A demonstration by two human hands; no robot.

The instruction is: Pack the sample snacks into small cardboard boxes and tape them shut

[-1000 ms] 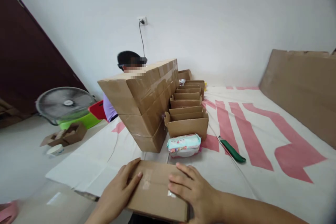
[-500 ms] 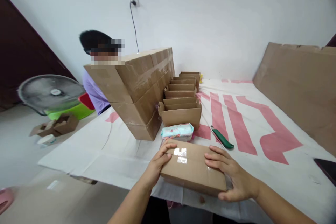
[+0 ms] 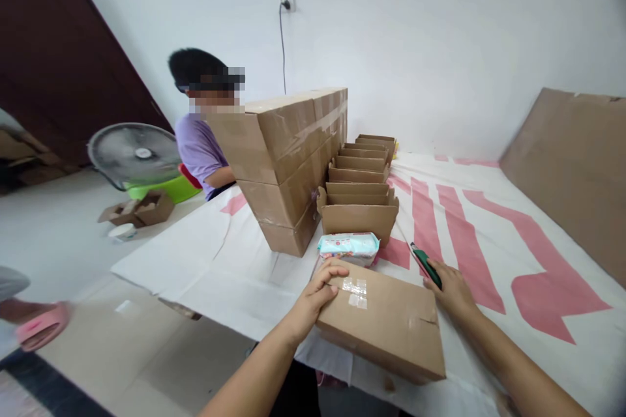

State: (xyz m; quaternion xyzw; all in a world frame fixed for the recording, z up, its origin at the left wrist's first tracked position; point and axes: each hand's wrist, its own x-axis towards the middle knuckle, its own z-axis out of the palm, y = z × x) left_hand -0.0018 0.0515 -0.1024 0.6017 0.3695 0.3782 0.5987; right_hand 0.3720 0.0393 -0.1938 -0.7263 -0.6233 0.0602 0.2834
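A closed cardboard box [image 3: 386, 313], with strips of shiny clear tape on top, lies at the near edge of the table. My left hand [image 3: 313, 303] grips its left end, fingers bent over the top edge. Just past the box's right end, my right hand [image 3: 450, 290] has its fingers closed on the handle of a green utility knife [image 3: 426, 264]. The knife lies on the cloth, its tip pointing away from me. A pale blue soft pack, apparently wipes [image 3: 348, 246], rests behind the box.
Open cardboard boxes [image 3: 359, 218] run in a row toward the wall, beside a tall stack of taped boxes [image 3: 288, 176]. A person in purple [image 3: 198, 143] sits behind the stack. A large cardboard sheet [image 3: 572, 169] leans at right. On the floor stands a fan [image 3: 134, 156].
My right hand has left the box's right end and moved onto the utility knife. My left hand stays on the box. The view has swung left, shifting everything rightward.
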